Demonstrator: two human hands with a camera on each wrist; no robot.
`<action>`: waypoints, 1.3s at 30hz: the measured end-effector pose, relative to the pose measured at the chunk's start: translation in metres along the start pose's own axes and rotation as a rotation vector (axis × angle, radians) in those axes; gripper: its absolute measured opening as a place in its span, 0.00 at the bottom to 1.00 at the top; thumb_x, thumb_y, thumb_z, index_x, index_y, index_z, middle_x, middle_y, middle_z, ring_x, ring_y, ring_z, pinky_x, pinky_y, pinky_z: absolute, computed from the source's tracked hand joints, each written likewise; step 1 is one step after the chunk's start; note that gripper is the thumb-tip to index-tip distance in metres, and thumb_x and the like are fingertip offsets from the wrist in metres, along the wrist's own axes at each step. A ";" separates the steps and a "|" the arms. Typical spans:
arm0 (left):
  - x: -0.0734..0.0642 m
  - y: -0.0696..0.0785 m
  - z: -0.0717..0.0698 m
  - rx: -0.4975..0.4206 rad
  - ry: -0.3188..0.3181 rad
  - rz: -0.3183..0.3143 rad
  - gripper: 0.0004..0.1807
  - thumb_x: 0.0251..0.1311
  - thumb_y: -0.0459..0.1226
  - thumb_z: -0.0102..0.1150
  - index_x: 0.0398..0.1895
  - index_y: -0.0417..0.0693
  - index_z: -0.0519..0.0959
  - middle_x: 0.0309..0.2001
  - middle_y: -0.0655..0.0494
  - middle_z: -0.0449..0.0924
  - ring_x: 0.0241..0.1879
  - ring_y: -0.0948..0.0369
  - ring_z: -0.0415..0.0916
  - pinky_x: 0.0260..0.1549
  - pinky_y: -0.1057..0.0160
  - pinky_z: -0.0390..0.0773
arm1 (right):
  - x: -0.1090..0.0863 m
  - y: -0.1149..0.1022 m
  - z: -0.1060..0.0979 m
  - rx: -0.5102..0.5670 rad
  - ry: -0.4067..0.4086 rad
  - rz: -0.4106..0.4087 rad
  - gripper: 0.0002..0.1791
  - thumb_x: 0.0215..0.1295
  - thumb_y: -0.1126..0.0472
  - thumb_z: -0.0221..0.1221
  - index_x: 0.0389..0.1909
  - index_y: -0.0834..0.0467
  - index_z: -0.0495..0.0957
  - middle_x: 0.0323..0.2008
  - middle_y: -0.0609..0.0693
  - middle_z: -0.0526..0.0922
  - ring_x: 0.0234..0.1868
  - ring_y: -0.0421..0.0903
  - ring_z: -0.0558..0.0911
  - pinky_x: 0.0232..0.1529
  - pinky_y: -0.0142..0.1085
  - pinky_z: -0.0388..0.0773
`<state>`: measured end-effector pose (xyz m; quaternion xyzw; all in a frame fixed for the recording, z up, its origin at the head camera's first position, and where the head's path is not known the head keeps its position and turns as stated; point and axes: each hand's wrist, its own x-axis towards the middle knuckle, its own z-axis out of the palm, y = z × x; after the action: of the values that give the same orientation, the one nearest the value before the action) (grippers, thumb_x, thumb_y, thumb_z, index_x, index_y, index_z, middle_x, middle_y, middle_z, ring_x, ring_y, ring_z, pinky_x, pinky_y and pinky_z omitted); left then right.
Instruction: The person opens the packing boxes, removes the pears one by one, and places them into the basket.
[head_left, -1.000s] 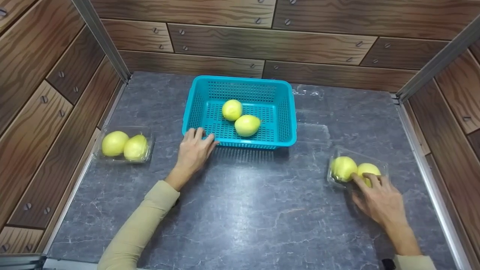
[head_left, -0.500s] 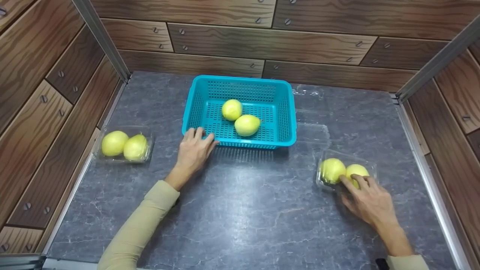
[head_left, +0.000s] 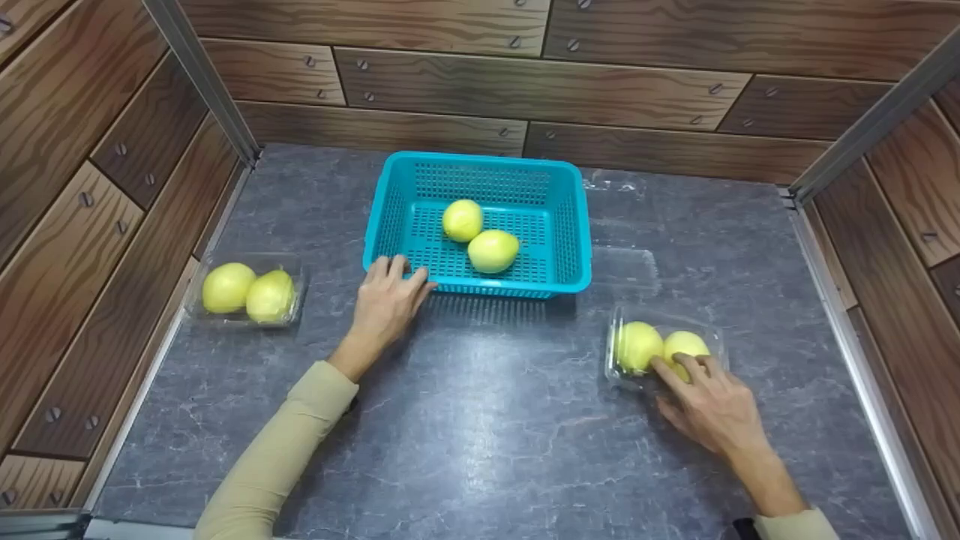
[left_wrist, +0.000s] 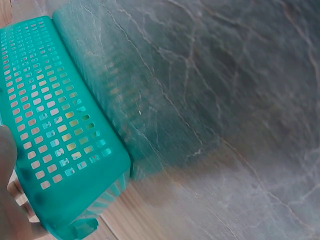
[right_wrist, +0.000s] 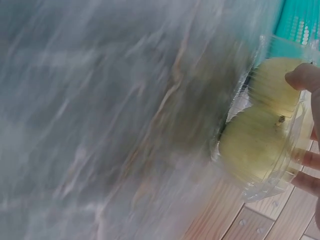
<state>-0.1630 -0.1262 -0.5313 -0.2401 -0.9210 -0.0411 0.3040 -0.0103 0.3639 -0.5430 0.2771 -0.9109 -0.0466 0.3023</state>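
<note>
A clear box (head_left: 613, 361) is right of the middle of the frame, a bit low down. Two yellow-green fruits (head_left: 638, 348) sit side by side in it. The right hand (head_left: 712, 405) is holding this box, with the thumb on one side and fingers on the other. I can't tell if the box touches the table.

Up in the middle of the frame is a blue-green basket (head_left: 568, 217) full of little holes. The left hand (head_left: 386, 304) grips its rim at the near left corner, with the fingers bent over the edge. On the basket floor lie two more fruits (head_left: 493, 251), close together.

At the left of the frame, well apart from the basket, another clear box (head_left: 247, 324) holds a pair of fruits (head_left: 229, 288). Just right of the basket is a see-through plastic thing (head_left: 626, 266), hard to make out.

It is all on a dark gray table (head_left: 480, 435) with pale lines. Walls that look like wood (head_left: 525, 82) stand around it.
</note>
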 end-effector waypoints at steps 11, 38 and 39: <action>0.000 0.000 0.000 0.009 0.002 0.002 0.17 0.74 0.54 0.58 0.43 0.52 0.82 0.40 0.45 0.79 0.40 0.48 0.74 0.40 0.50 0.86 | 0.011 -0.021 -0.001 0.019 -0.008 -0.017 0.25 0.71 0.43 0.49 0.56 0.51 0.85 0.44 0.57 0.85 0.38 0.58 0.84 0.19 0.46 0.83; -0.001 -0.001 0.000 0.020 0.007 0.012 0.15 0.75 0.53 0.58 0.42 0.51 0.80 0.39 0.46 0.79 0.38 0.48 0.74 0.42 0.50 0.86 | 0.029 -0.058 -0.003 0.042 -0.029 -0.030 0.28 0.56 0.45 0.59 0.57 0.50 0.85 0.44 0.55 0.85 0.38 0.55 0.84 0.15 0.41 0.80; 0.000 -0.001 0.001 0.020 0.006 0.011 0.16 0.75 0.53 0.58 0.42 0.51 0.80 0.39 0.46 0.79 0.38 0.48 0.74 0.42 0.50 0.86 | 0.029 -0.059 -0.003 0.041 -0.032 -0.030 0.28 0.56 0.44 0.60 0.57 0.50 0.85 0.44 0.55 0.86 0.38 0.55 0.84 0.16 0.41 0.80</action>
<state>-0.1633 -0.1269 -0.5320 -0.2421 -0.9190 -0.0308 0.3095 0.0001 0.2984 -0.5402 0.2959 -0.9122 -0.0368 0.2811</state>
